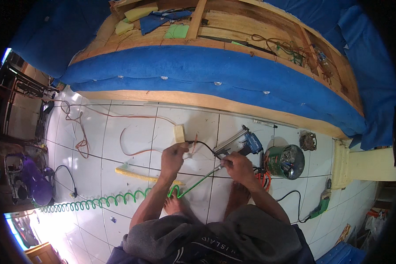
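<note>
My left hand (172,157) is closed around a thin black cable (201,144) that runs toward a blue and silver pneumatic stapler (242,143) lying on the white floor tiles. My right hand (237,166) grips the end fitting of a green coiled air hose (97,202), close to the stapler's rear. The hose stretches away to the left over the tiles. My bare feet (176,204) stand just below both hands.
A blue upholstered sofa frame (207,70) of bare wood lies across the top. A round tin (285,161) of small parts, an orange pair of pliers (263,178), a green drill (320,207), a yellow foam strip (136,174), a wooden block (179,133) and orange wires (81,127) lie about.
</note>
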A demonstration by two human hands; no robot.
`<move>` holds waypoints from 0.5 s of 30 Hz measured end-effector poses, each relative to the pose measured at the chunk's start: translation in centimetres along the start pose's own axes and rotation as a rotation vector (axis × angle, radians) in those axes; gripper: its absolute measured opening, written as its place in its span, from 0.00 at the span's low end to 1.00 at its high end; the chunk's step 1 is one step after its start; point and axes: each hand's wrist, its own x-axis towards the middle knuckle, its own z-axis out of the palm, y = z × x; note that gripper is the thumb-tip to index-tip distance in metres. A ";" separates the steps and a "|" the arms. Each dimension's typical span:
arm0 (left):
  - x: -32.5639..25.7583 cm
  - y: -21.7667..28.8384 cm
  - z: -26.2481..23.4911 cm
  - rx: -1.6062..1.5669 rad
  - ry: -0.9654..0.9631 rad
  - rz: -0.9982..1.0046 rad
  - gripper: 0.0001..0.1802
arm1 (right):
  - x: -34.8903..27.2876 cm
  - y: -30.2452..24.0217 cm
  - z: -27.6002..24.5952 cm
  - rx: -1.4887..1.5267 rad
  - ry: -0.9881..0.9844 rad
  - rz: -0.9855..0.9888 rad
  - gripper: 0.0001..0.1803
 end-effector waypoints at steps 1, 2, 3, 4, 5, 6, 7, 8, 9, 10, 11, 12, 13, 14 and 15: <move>0.5 -0.8 -0.1 -0.085 0.044 -0.020 0.16 | 0.1 0.6 0.9 -0.032 -0.015 -0.021 0.11; 1.0 -1.7 -0.2 -0.170 0.088 -0.042 0.17 | 0.3 1.1 1.8 -0.061 -0.045 -0.011 0.11; 1.3 -2.5 -0.2 -0.238 0.141 -0.082 0.17 | 0.4 1.5 2.5 -0.094 -0.120 0.025 0.11; 1.7 -3.4 -0.4 -0.121 0.159 -0.062 0.17 | 0.5 1.8 3.0 -0.150 -0.101 -0.013 0.12; 2.0 -4.2 -0.1 -0.009 0.139 0.016 0.16 | 0.7 1.9 3.3 -0.209 -0.123 -0.026 0.13; 2.2 -5.1 0.4 0.116 0.131 0.083 0.15 | 0.8 1.8 3.4 -0.279 -0.140 -0.029 0.14; 2.2 -6.0 0.9 0.240 0.131 0.139 0.14 | 0.9 1.7 3.4 -0.289 -0.027 -0.080 0.15; 2.1 -6.9 1.6 0.472 0.086 0.127 0.12 | 1.0 1.4 3.3 -0.312 0.098 -0.126 0.16; 2.1 -7.7 2.5 0.531 0.055 0.122 0.13 | 1.2 1.1 3.0 -0.336 0.224 -0.171 0.17; 1.9 -8.6 3.5 0.596 0.121 0.182 0.14 | 1.4 0.9 2.8 -0.312 0.243 -0.164 0.18; 1.8 -9.3 4.3 0.669 0.181 0.205 0.14 | 1.6 0.7 2.5 -0.290 0.258 -0.155 0.18; 2.0 -9.8 4.8 0.667 0.204 0.269 0.14 | 2.0 0.5 2.3 -0.270 0.274 -0.149 0.18; 2.1 -10.3 5.2 0.675 0.211 0.301 0.14 | 2.1 0.4 2.2 -0.215 0.257 -0.137 0.18; 2.4 -10.5 5.5 0.692 0.212 0.311 0.14 | 2.4 0.4 2.2 -0.160 0.242 -0.127 0.18; 2.6 -10.6 5.5 0.671 0.209 0.337 0.13 | 2.5 0.4 2.4 -0.112 0.228 -0.132 0.17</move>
